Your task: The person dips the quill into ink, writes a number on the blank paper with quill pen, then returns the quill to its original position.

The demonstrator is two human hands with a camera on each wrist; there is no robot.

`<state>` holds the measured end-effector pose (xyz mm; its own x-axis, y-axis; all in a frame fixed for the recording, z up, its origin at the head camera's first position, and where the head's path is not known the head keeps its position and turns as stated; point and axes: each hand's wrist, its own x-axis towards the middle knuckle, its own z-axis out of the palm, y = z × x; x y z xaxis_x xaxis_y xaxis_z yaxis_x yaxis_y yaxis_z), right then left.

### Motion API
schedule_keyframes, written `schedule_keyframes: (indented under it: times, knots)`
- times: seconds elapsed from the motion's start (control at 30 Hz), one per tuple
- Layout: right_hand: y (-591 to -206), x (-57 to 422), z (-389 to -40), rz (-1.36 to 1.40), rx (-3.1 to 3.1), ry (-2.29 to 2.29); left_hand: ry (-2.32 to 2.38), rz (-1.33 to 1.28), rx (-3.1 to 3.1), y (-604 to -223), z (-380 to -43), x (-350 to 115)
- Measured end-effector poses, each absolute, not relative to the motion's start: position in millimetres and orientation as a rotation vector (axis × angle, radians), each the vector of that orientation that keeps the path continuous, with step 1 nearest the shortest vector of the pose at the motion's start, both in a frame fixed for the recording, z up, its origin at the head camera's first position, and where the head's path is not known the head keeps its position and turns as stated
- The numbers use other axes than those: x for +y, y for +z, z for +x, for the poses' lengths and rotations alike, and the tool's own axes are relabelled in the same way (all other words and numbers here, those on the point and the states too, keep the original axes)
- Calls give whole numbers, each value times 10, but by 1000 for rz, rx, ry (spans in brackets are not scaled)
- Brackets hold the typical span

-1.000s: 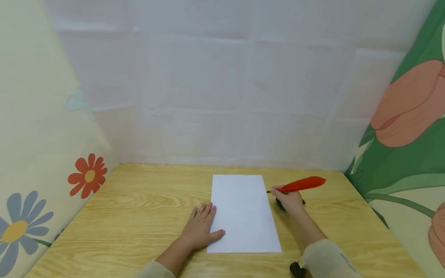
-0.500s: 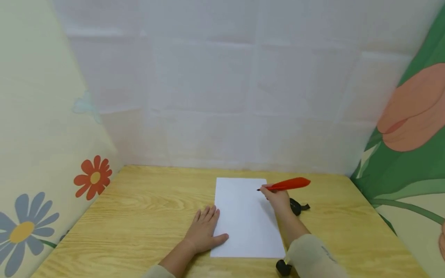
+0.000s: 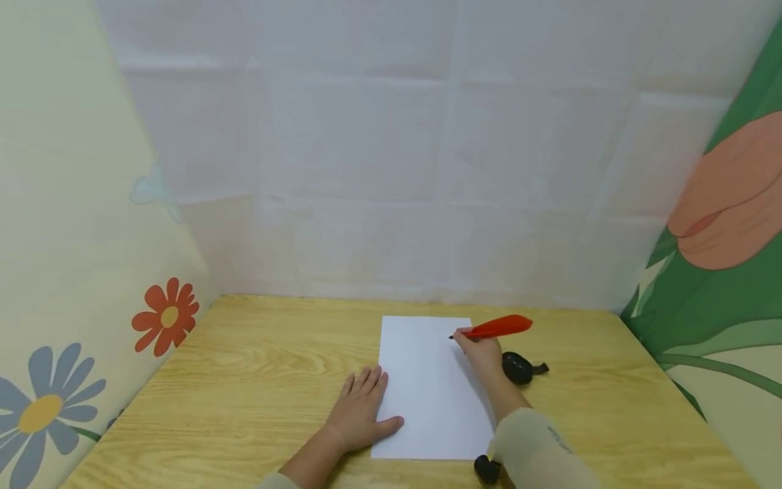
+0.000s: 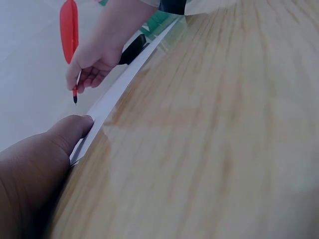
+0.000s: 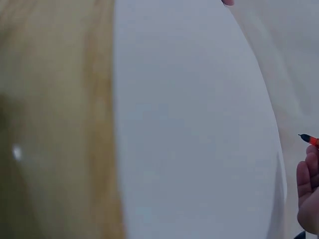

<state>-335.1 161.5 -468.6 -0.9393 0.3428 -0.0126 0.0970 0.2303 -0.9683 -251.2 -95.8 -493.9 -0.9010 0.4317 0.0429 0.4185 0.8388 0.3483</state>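
A blank white sheet of paper [image 3: 421, 401] lies on the wooden table. My left hand [image 3: 357, 415] rests palm down at its left edge, fingers straight and the thumb [image 4: 72, 130] on the sheet. Between thumb and fingers, my right hand [image 3: 481, 356] pinches a red feather pen [image 3: 499, 327] near its black tip, over the paper's upper right part. In the left wrist view the pen's tip appears a little above the sheet. At the right rim of the right wrist view, the pen's dark tip [image 5: 305, 138] and the curled fingers [image 5: 311, 169] show.
A black rounded object with a short strap [image 3: 517, 367] is at the right forearm. Another small black object [image 3: 487, 469] sits by the right sleeve. Bare wood [image 3: 263, 367] stretches left of the paper. A white cloth [image 3: 379, 170] hangs behind the table.
My right hand has moved left with the feather pen, from beside the paper to over its upper right part. The left hand has stayed at the paper's left edge.
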Motion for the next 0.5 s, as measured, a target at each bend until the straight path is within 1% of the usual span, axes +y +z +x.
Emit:
schedule_keyframes:
  times: [0.5]
  knots:
    - [-4777,1538,-3455,-415,-2320,1704,529,687,2981,-4857,-2461,-942]
